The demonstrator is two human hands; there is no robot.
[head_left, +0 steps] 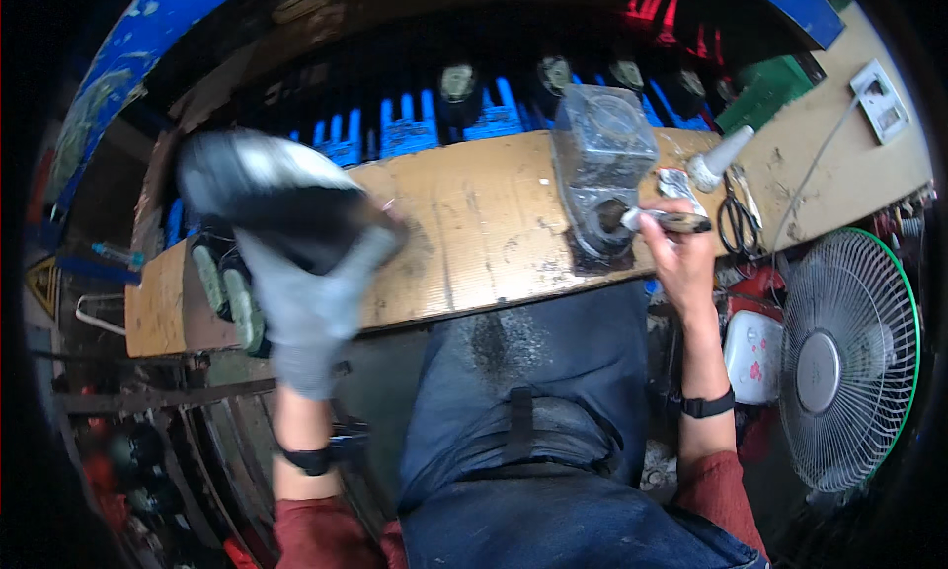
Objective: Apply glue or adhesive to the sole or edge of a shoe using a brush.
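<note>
My left hand (306, 292), in a grey glove, is wrapped round a black shoe (296, 218) with a white part, smeared by motion, above the left of the cardboard-covered bench. In my bare right hand (679, 258) is a brush (683, 222) with a stained handle and a pale neck. Its tip points into the dark round opening of a stained clear plastic container (600, 223), which hides the bristles. A boxy clear plastic part (612, 124) stands right behind that opening.
Shoes with pale green soles (240, 297) lie at the bench's left end. Behind the cardboard (474, 233), more shoes (457, 83) stand by blue-lit slats. At right are a white cone-shaped spool (726, 159), black scissors (737, 221), a power socket (879, 100) and a fan (839, 362).
</note>
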